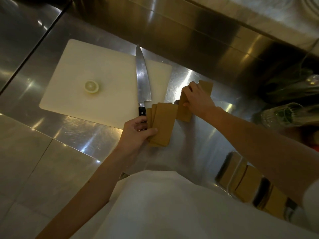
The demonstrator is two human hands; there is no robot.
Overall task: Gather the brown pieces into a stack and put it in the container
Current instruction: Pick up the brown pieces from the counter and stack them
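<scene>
Flat brown rectangular pieces lie on the steel counter. My left hand (138, 131) grips a fanned bunch of brown pieces (163, 124) by its near end, thumb on top. To the right, my right hand (196, 98) closes on another brown piece (183, 111), tilted up off the counter. One more brown piece (206, 86) shows just beyond that hand's knuckles. At the lower right stands a clear container (241, 178) with more brown pieces standing inside it, partly hidden by my right forearm.
A white cutting board (103, 75) carries a lemon half (91, 86) and a large chef's knife (142, 78), whose black handle lies right beside my left hand. Glassware (283, 116) and greens sit at the right edge. A steel backsplash rises behind.
</scene>
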